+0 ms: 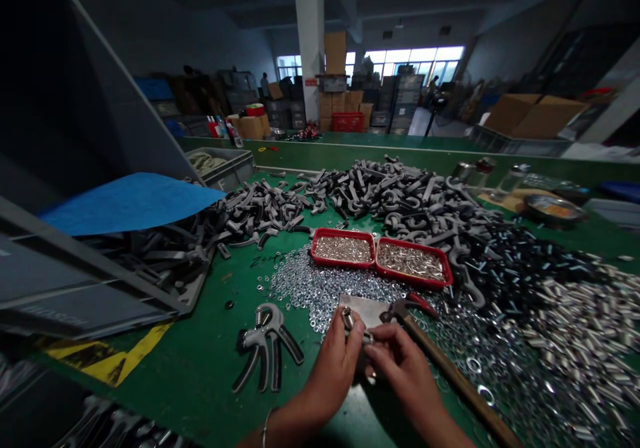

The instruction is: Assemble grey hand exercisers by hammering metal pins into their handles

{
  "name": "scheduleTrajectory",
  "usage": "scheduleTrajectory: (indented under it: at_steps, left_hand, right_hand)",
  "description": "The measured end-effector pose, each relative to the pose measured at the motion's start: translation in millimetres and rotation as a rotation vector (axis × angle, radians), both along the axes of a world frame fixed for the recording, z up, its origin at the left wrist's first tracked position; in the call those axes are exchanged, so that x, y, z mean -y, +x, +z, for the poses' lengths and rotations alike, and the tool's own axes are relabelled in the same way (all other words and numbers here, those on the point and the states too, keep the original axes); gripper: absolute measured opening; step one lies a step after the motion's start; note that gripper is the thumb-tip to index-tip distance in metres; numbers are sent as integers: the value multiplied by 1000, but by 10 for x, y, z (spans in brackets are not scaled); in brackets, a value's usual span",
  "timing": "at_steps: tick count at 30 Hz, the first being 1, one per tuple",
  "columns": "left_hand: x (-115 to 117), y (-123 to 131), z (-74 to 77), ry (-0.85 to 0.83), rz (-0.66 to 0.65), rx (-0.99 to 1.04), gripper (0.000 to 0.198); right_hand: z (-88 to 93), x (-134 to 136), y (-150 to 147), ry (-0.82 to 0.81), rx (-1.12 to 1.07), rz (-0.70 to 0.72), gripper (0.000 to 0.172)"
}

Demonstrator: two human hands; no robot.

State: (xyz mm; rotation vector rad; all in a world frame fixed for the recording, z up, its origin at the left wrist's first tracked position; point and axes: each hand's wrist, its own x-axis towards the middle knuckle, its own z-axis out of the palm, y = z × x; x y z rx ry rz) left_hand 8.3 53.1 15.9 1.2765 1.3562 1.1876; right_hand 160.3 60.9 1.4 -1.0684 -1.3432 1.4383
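Observation:
My left hand (334, 361) is closed around a short, shiny metal cylinder (347, 316), perhaps a spring, whose end sticks up past the thumb. Right beside it, my right hand (400, 361) pinches a small metal piece (369, 337); the fingers hide most of it. Under and behind both hands lies a flat metal plate (367, 309). A hammer (440, 361) with a wooden handle rests just right of my right hand. To the left, grey-and-black hand grips (265, 348) with a coil spring lie on the green table.
Two red trays (374, 268) of small metal parts stand amid loose washers (295, 281). Behind them are heaps of grey handles (400, 195). At right lie black parts (520, 261) and metal cylinders (585, 328). A tilted grey crate (100, 288) stands at left.

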Motion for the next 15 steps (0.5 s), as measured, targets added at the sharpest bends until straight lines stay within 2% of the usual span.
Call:
scheduleTrajectory:
  at_steps: [2,4,7,9,11,13,15]
  left_hand:
    - [17,19,65,12,-61,39,32]
    - [20,32,95,1,-111,69,31]
    - [-18,63,35,-73,-105,97,35]
    - [-76,93,-53,-129,-108,127,39]
    - [-159,117,-131,-158,-135,172,41]
    - [-258,128,-167,-148,-149,194,42]
    - [-359,144,-160,-108,-122,181,42]
  right_hand:
    - [-25,13,61,375,240,-55,9]
    - [-51,10,110,674,394,-41,18]
    - [-68,-21,194,856,597,38,35]
    - [-57,-52,332,860,750,128,43]
    - [-37,-105,591,777,857,209,48]
    - [-34,-207,951,627,966,142,46]
    - [-72,-379,1321,480,1119,-76,33]
